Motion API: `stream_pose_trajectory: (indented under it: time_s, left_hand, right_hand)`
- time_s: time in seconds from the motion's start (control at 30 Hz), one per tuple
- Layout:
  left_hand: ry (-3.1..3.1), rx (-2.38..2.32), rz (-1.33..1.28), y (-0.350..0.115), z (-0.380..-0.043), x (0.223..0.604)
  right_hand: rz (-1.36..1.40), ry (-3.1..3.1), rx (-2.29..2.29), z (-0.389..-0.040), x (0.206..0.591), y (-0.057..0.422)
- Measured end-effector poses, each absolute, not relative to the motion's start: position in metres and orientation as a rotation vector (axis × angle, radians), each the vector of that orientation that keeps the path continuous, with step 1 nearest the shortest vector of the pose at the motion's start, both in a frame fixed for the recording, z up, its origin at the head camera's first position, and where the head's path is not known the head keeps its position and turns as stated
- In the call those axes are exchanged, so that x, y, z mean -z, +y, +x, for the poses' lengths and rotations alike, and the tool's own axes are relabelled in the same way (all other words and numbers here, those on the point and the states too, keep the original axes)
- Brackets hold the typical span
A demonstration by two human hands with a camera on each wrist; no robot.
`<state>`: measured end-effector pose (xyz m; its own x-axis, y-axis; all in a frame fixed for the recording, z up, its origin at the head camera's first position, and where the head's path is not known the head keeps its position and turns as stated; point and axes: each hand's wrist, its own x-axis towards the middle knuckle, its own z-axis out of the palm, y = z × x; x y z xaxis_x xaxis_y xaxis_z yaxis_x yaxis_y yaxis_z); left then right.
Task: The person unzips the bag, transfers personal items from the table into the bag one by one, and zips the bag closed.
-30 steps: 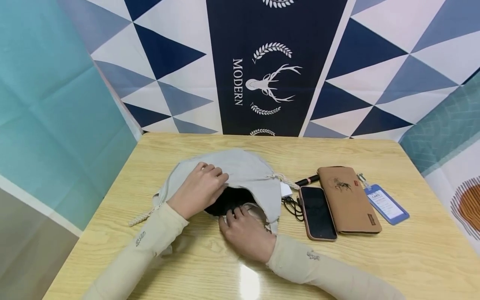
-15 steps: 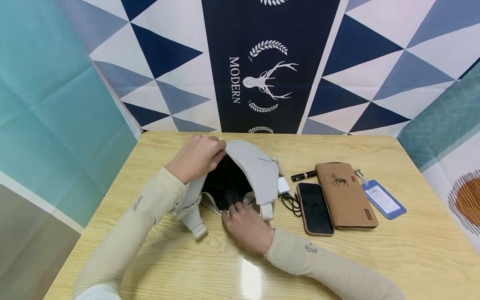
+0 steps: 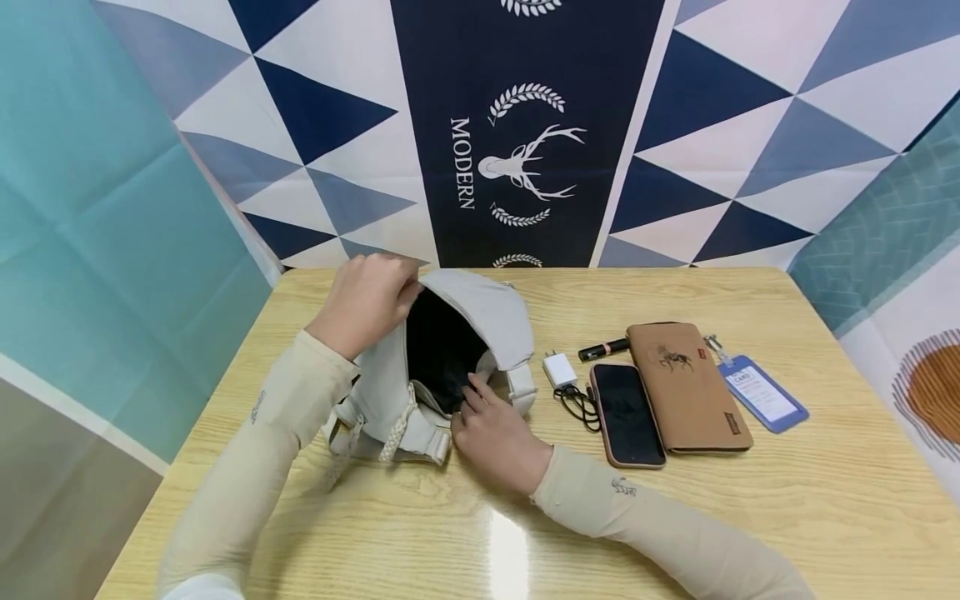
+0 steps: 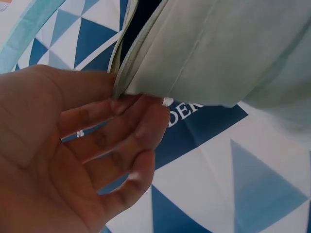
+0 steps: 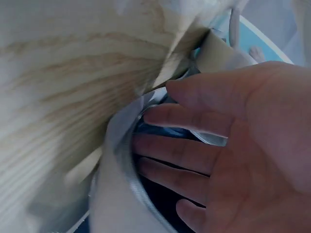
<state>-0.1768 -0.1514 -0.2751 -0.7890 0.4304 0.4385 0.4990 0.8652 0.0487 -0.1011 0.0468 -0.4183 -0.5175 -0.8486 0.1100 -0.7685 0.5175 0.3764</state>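
A light grey fabric bag point(image 3: 480, 300) gapes on the table, its dark lining showing through the opening. My left hand point(image 3: 367, 300) pinches the upper zipped edge between thumb and fingers and holds it up; the left wrist view shows this edge point(image 4: 194, 58) from below. At the lower lip is my right hand point(image 3: 498, 437), fingers extended into the mouth of the bag. In the right wrist view those straight fingers point(image 5: 180, 150) lie over the zipper rim, nothing gripped between them. A braided zipper pull point(image 3: 397, 429) hangs from the bag's front left.
Right of the bag lie a white charger plug point(image 3: 559, 370) with a black cable point(image 3: 577, 406), a phone point(image 3: 628, 417), a brown wallet point(image 3: 686, 387), a black tube point(image 3: 603, 349) and a blue card holder point(image 3: 765, 393). A patterned cloth point(image 3: 330, 108) hangs behind the table point(image 3: 420, 542).
My left hand has lifted the bag's upper edge and drawn it back and left, widening the opening. The bag has shifted and turned, uncovering the charger plug. My right hand stays at the lower lip.
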Motion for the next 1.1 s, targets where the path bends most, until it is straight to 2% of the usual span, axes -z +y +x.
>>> stream_pose_trajectory:
  time_s: [0.27,0.53,0.67,0.83,1.1]
  left_hand:
    - [-2.741,0.412,-0.633,-0.160,-0.173,0.286]
    - [-2.673,0.560,-0.591,-0.166,-0.166,0.294]
    - [-2.610,0.567,-0.542,-0.167,-0.166,0.297]
    - [-2.556,0.547,-0.495,-0.174,-0.168,0.302]
    - [-2.563,0.628,-0.493,-0.184,-0.187,0.305]
  right_hand:
    - [1.468,-2.405,0.180,-0.083,0.396,0.064]
    - [1.448,-2.442,-0.215,-0.066,0.376,0.117]
    - [1.296,-2.442,-0.313,-0.068,0.379,0.150]
    - [0.962,-2.413,-0.395,-0.078,0.387,0.193]
    - [0.518,-2.593,-0.370,-0.097,0.399,0.255]
